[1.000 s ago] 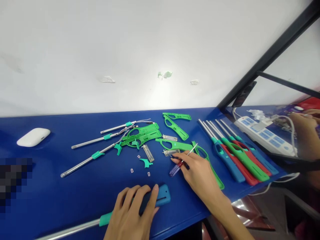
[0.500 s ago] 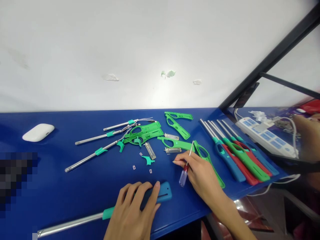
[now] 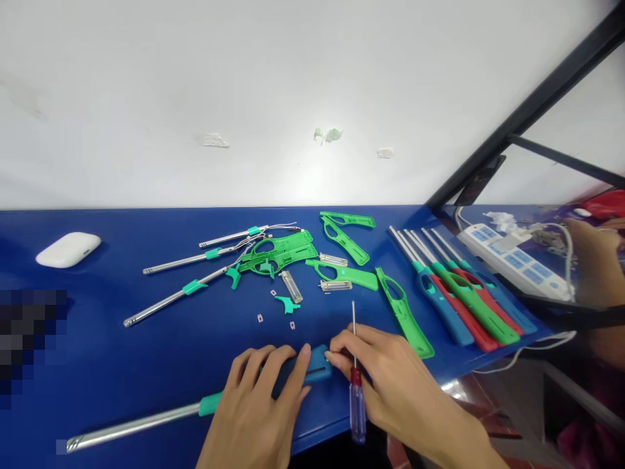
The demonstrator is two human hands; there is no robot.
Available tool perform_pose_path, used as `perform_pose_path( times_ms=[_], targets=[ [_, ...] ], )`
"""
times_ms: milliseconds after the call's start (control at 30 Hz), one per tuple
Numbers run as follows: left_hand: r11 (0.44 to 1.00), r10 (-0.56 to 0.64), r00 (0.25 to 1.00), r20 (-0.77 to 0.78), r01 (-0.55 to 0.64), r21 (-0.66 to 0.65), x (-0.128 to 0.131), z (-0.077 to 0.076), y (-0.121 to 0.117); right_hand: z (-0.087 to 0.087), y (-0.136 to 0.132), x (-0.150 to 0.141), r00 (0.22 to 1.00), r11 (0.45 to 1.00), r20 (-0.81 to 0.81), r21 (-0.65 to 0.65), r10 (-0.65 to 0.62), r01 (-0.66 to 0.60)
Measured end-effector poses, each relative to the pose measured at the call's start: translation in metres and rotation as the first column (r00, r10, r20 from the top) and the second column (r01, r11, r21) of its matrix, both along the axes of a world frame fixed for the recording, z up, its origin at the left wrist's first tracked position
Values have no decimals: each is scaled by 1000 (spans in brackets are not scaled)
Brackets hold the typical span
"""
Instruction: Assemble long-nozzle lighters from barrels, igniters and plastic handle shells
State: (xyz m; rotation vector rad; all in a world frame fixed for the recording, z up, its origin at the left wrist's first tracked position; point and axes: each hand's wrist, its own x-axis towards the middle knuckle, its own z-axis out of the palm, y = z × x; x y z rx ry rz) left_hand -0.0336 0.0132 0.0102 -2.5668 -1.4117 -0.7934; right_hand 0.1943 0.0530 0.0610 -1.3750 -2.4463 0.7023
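Near the table's front edge lies a blue utility lighter [image 3: 318,366] with a green collar and a long metal tube, its end to the left. My left hand [image 3: 258,397] is closed over the handle and hides much of it. In my right hand [image 3: 385,371] is a screwdriver [image 3: 357,397] with a clear purple-and-red handle, its shaft pointing up between the fingers. The right thumb and index fingertips meet at the handle's right end; whatever small thing they pinch there is too small to make out.
Green casing halves [image 3: 403,312], metal tubes with wires [image 3: 166,306], clear fuel tanks [image 3: 291,286] and green triggers [image 3: 288,305] lie beyond my hands. Several finished-looking lighters [image 3: 449,306] rest at right, near a power strip [image 3: 517,257]. A white case [image 3: 68,250] sits far left. Another person's arm [image 3: 598,260] shows at right.
My right hand has moved left and down to the blue lighter's end, its fingertips now there. The screwdriver has swung more upright. My left hand stays on the lighter.
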Motion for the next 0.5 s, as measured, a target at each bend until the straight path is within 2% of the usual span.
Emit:
perform_pose_path(
  times_ms=[500],
  targets=[
    [1000, 9, 1000, -3, -9, -15, 0, 1, -1, 6, 13, -10, 998, 985, 30, -160, -57, 61]
  ],
)
